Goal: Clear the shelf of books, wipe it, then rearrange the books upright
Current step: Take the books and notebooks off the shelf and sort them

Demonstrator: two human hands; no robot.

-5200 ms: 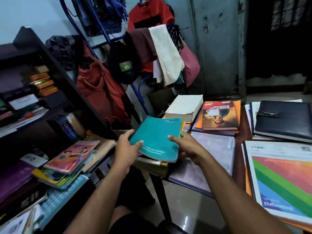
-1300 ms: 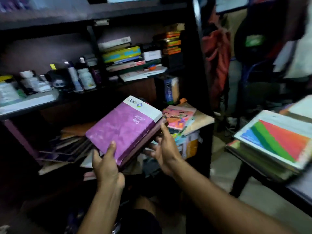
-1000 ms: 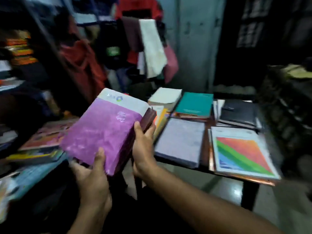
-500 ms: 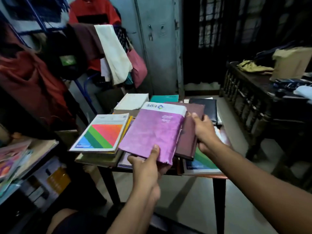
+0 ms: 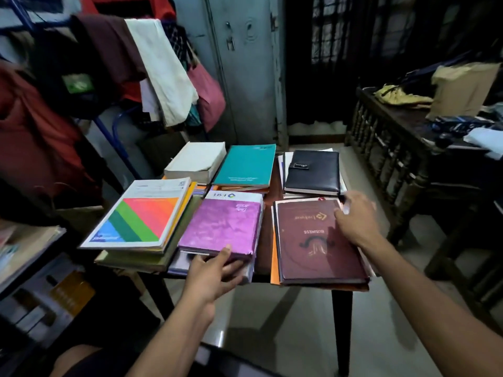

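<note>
Table [image 5: 265,257] packed w/ books; left hand [image 5: 211,276] fingers clamp purple diary [image 5: 221,227] near edge, right hand [image 5: 356,219] fingers flat on maroon diary [image 5: 313,248].

Table crowded with book stacks

A bare strip of table [image 5: 266,240] was left between the purple diary [image 5: 221,227] and maroon diary [image 5: 313,240].
</note>
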